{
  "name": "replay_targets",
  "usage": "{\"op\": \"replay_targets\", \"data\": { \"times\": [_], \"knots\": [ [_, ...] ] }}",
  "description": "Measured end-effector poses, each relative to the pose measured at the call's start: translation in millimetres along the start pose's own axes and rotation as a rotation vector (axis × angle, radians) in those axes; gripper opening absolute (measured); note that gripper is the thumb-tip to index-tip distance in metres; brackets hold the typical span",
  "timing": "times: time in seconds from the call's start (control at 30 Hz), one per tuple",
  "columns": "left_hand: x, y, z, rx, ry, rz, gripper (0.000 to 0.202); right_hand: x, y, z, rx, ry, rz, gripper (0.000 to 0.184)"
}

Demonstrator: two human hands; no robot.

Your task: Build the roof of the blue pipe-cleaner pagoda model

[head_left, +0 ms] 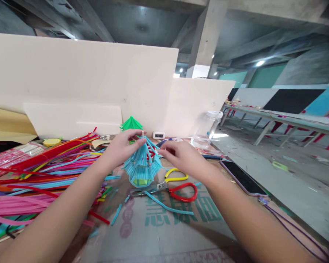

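A small blue pipe-cleaner figure (142,166) with a flared, skirt-like body is held above the cardboard-covered table (159,233). My left hand (120,148) grips its top, fingers pinched round the gathered strands. My right hand (181,155) pinches strands on its right side. Under the figure lie scissors with one red and one yellow handle (178,186). A loose blue pipe cleaner (167,206) and short cut bits lie on the cardboard beside them.
A large heap of coloured pipe cleaners (38,171) covers the left of the table. A green figure (131,124), a small white clock (159,134) and a clear jar (208,126) stand at the back by white boards. A phone (242,178) lies at the right edge.
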State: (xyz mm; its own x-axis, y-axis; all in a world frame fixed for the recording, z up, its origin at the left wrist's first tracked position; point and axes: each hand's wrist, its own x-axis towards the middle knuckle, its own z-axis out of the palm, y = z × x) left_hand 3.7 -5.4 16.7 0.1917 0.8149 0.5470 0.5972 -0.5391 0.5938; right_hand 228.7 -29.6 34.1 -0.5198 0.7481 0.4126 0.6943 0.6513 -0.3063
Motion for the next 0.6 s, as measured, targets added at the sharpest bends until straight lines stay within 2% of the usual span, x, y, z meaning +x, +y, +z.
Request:
{"op": "replay_targets", "data": {
  "times": [0.13,0.23,0.47,0.6],
  "knots": [
    [-7,6,1.3,0.015,-0.059,0.023,0.054,29,3,-15,0.050,0.035,-0.035,0.016],
    [-14,13,1.6,0.042,-0.084,0.044,0.052,37,5,-18,0.148,0.055,0.006,0.016],
    [-32,28,5.6,0.034,-0.043,0.127,0.041,23,0,-16,0.135,-0.085,-0.065,0.018],
    [-39,32,5.0,0.053,-0.046,0.136,0.038,16,-6,-18,0.103,-0.105,-0.065,0.019]
  ]
}}
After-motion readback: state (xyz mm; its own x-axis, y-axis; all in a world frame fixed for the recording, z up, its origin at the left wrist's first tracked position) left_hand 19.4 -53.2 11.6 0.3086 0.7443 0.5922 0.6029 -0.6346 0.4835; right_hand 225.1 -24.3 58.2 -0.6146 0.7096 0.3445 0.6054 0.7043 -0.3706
